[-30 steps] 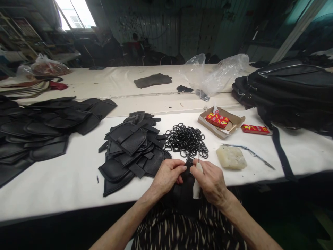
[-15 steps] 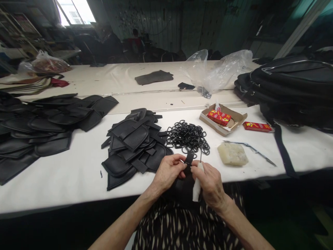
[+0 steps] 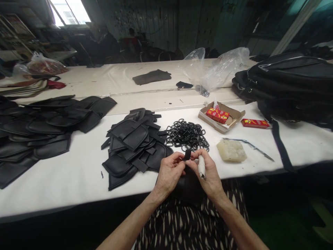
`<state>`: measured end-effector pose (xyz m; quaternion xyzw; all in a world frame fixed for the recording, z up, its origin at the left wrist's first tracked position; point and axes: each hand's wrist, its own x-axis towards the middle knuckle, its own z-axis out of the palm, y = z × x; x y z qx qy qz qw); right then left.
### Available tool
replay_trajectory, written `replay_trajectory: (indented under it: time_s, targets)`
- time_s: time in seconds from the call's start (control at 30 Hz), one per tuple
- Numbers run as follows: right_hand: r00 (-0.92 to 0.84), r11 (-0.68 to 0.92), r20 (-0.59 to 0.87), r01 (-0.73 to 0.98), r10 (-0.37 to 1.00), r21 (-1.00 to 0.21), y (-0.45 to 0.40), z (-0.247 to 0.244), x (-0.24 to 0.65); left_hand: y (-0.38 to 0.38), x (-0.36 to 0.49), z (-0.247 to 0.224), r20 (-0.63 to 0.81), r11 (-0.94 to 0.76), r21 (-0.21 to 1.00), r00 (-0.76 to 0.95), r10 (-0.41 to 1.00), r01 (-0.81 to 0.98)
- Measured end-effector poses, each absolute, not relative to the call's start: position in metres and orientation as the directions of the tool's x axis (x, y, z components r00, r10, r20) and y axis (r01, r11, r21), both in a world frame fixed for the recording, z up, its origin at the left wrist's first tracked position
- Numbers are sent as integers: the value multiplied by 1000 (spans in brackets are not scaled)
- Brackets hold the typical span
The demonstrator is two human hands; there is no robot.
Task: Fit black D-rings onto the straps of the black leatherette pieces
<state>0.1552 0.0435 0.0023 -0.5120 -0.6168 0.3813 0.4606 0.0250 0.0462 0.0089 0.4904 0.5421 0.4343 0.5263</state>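
Between both hands, at the table's front edge, is a black leather piece (image 3: pixel 188 189) with a short strap (image 3: pixel 187 155) pointing up. My left hand (image 3: pixel 169 173) pinches the strap's base from the left, fingers closed. My right hand (image 3: pixel 209 175) closes on the strap from the other side and also holds a white-handled awl (image 3: pixel 201 166), its handle end facing me. The awl's thin shaft is hidden now. Just beyond the fingers lies a heap of black metal D-rings (image 3: pixel 186 133). Left of it is a pile of black leather pieces with straps (image 3: pixel 132 139).
A larger stack of black leather pieces (image 3: pixel 52 121) lies at the left. On the right are a yellowish block (image 3: pixel 231 151), a thin metal tool (image 3: pixel 256 148), a cardboard tray (image 3: pixel 223 129) with a red box (image 3: pixel 218 115), another red box (image 3: pixel 255 123) and a black bag (image 3: pixel 288 83).
My right hand has turned, tipping the awl so its shaft no longer shows, and its fingers have moved up beside the strap. My left hand keeps its pinch.
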Motion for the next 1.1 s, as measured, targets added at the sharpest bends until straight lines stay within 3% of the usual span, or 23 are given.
replay_trajectory:
  time_s: [0.3, 0.4, 0.47, 0.53, 0.63, 0.73, 0.87, 1.03, 1.1]
  targets:
    - [-81, 175, 160, 230, 984, -958, 52, 16, 159, 44, 24, 15, -91, 86, 994, 64, 994, 73]
    - [-60, 198, 189, 258, 980, -946, 63, 27, 165, 38, 19, 26, -56, 57, 990, -9, 998, 128]
    - [-52, 223, 218, 289, 975, -931, 71, 31, 167, 33, 15, 31, -104, 112, 987, -72, 992, 119]
    - [-55, 247, 242, 311, 969, -918, 77, 33, 168, 29, 11, 30, -290, 291, 956, 25, 957, -30]
    - [-66, 270, 263, 323, 963, -907, 75, 30, 162, 30, 6, 23, -581, 702, 659, 410, 702, -269]
    - [-126, 362, 340, 332, 932, -871, 59, 25, 154, 36, 2, 20, -621, 828, 378, 550, 559, -415]
    - [-354, 612, 505, 346, 787, -711, 32, 22, 149, 41, 1, 28, -648, 771, 315, 467, 601, -554]
    - [-538, 850, 660, 362, 525, -382, 18, 20, 147, 40, 9, 24, -697, 719, 434, 304, 650, -543]
    - [-543, 867, 679, 362, 494, -341, 16, 17, 148, 38, 13, 19, -688, 690, 480, 256, 679, -541]
